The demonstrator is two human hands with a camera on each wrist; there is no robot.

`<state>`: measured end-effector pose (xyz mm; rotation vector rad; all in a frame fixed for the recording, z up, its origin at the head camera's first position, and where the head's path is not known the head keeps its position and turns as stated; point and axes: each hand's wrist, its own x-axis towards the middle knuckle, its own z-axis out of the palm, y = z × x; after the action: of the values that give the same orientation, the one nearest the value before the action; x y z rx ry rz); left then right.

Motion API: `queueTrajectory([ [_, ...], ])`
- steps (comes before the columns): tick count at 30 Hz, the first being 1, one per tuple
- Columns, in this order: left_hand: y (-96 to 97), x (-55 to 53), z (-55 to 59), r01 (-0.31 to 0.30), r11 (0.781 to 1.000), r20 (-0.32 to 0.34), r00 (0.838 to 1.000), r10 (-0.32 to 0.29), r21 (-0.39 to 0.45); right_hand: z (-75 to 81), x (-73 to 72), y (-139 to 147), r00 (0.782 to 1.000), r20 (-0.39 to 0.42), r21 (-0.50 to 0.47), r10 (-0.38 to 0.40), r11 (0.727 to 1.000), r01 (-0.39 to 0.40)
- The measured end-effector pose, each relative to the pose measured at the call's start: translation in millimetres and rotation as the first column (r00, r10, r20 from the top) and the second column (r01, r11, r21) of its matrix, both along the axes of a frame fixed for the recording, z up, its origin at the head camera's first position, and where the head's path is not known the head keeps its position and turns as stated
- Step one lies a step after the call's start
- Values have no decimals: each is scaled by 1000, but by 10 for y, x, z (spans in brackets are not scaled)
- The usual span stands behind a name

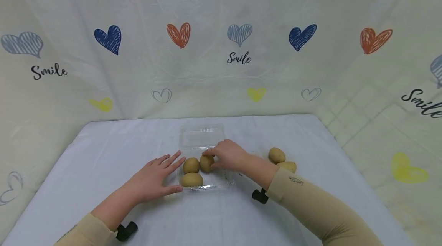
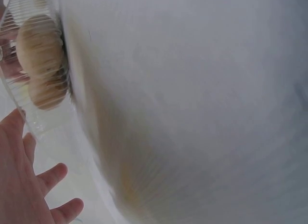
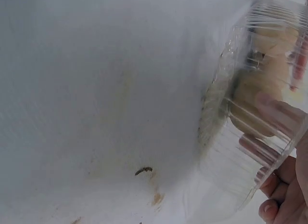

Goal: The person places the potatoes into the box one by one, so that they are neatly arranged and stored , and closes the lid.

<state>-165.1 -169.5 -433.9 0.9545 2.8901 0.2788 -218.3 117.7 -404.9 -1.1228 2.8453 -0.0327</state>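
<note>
The right hand (image 1: 229, 156) pinches a potato (image 1: 206, 164) between curled fingers and thumb, toward the far edge of the clear plastic clamshell (image 1: 215, 180). It lies just left of that hand, long axis seemingly near-to-far. The left hand (image 1: 153, 179), fingers spread, holding nothing, is farther, by the left edge.

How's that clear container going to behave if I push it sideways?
The clear container looks thin-walled and see-through, so it would probably flex under a push. The rounded potatoes inside may roll, since bare floor shows at its right. The lid lies folded open behind, so it would likely drag along.
</note>
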Motion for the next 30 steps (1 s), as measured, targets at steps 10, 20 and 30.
queueTrajectory([
  [10, 5, 9, 6, -7, 1000, 0, 1000, 7, -2, -49, -4, -34, 1000, 0, -10, -14, 1000, 14],
  [20, 4, 4, -1, -6, 1000, 5, 1000, 6, -6, 42, 9, 21, 997, 62, -77, -44, 996, 49],
  [30, 5, 8, 5, -12, 1000, 14, 1000, 12, -12, 123, 20, 177, 992, 125, -236, -34, 970, 63],
])
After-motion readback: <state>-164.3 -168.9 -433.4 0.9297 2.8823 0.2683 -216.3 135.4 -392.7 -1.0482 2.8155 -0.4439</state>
